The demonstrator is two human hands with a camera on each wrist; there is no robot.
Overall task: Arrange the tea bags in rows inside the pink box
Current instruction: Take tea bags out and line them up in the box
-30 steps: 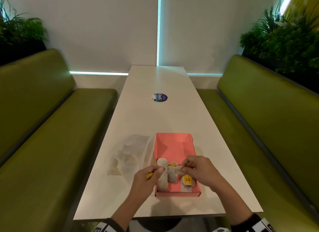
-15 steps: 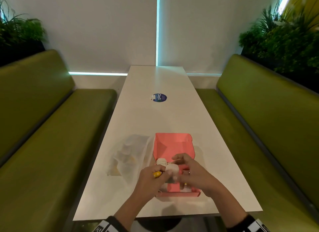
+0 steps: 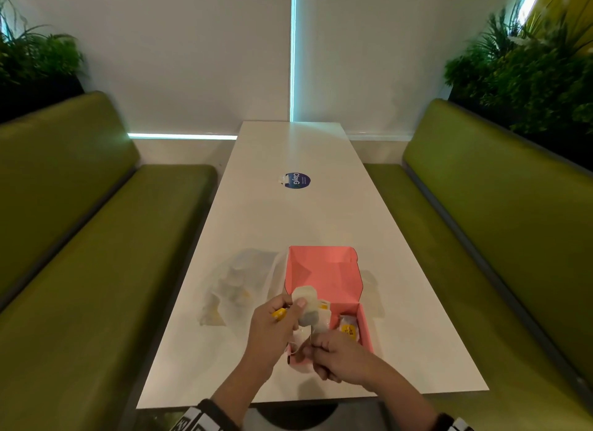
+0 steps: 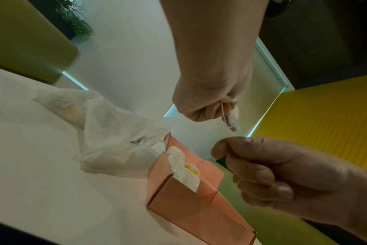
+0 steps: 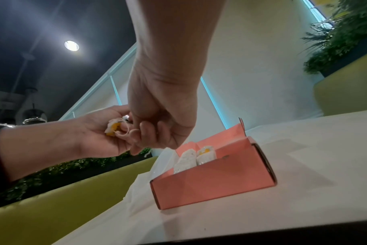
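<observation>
The pink box (image 3: 324, 270) lies on the white table (image 3: 288, 222) with its lid open. My left hand (image 3: 293, 305) holds a tea bag (image 3: 306, 308) up over the box's near left part, with the yellow tag (image 3: 278, 314) tucked in the same fingers. My right hand (image 3: 309, 350) is just below it at the box's near end, fingers curled, pinching the bag's string (image 3: 310, 332). In the right wrist view the string loops between the left hand (image 5: 119, 131) and right hand (image 5: 144, 137). Other tea bags (image 5: 186, 160) lie side by side in the box (image 5: 212, 179).
A clear plastic bag (image 3: 237, 286) with more tea bags lies left of the box, touching it. A round blue sticker (image 3: 297, 180) is farther up the table. Green benches (image 3: 96, 270) run along both sides, with plants behind them.
The left hand has lifted a tea bag up out of the box. The right hand has drawn back toward the box's near end, keeping hold of the string.
</observation>
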